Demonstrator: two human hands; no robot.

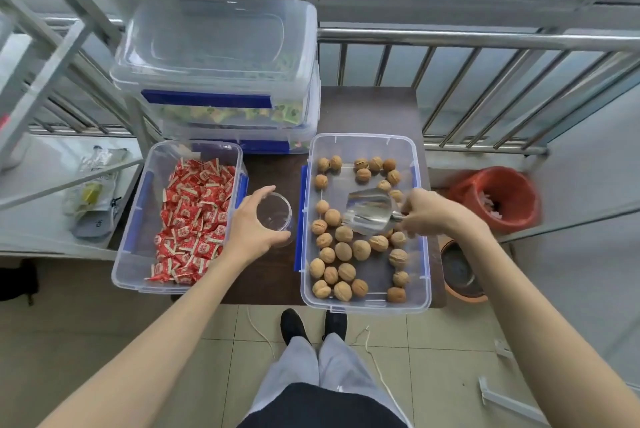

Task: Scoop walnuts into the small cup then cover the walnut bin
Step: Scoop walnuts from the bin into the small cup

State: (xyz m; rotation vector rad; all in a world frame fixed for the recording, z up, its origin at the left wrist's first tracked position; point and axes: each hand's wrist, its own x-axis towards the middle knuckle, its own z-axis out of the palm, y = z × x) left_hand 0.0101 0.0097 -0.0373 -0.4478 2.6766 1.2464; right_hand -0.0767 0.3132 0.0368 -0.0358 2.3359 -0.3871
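Observation:
A clear walnut bin (420, 254) with blue side clips sits uncovered on the right of a dark table, holding several walnuts (343, 251). My right hand (427, 212) grips the handle of a metal scoop (369, 211), whose empty mouth lies among the nuts in the bin's middle. Between the two front bins stands a small clear cup (275, 212), empty and upright. My left hand (254, 226) wraps around its left side. A clear lid (214, 43) rests on top of the stacked bins behind.
A bin of red wrapped candies (194, 216) stands open at the left. Stacked bins with green candies (228, 112) sit behind. A red-lined waste bucket (498, 199) and a metal railing (485, 39) are at the right. A shelf frame (45, 81) stands left.

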